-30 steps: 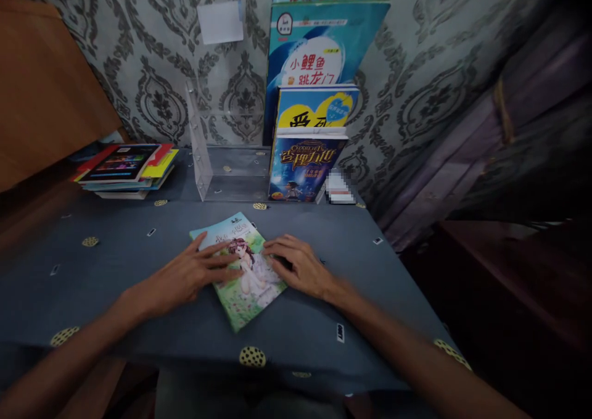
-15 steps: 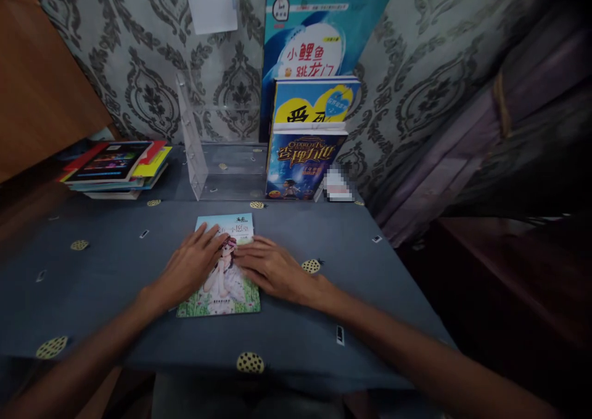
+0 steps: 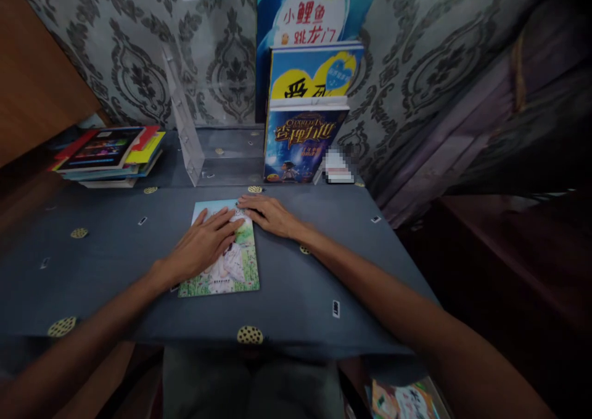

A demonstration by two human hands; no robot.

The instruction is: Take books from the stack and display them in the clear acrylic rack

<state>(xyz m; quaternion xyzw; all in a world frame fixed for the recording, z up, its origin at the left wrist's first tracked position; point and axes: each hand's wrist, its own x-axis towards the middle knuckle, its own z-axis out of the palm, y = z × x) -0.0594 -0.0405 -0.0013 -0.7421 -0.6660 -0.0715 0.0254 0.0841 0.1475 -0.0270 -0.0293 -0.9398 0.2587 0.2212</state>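
Note:
A thin book with a green meadow and a figure in white on its cover lies flat on the cloth-covered table. Across its middle and left part rests my left hand, fingers stretched out flat on the cover. My right hand touches the book's upper right corner, its fingers extended and lying flat. Between them the hands hide much of the cover's title and the drawn figure's head.
Behind the book stands a clear acrylic rack with upright books, the front one a dark blue book. A stack of books lies at the left. A colourful packet or book shows below the table's front edge.
My right hand has slid up from the book's middle right to its top right corner. The left hand has moved a little to the right over the cover. The view has tilted downward.

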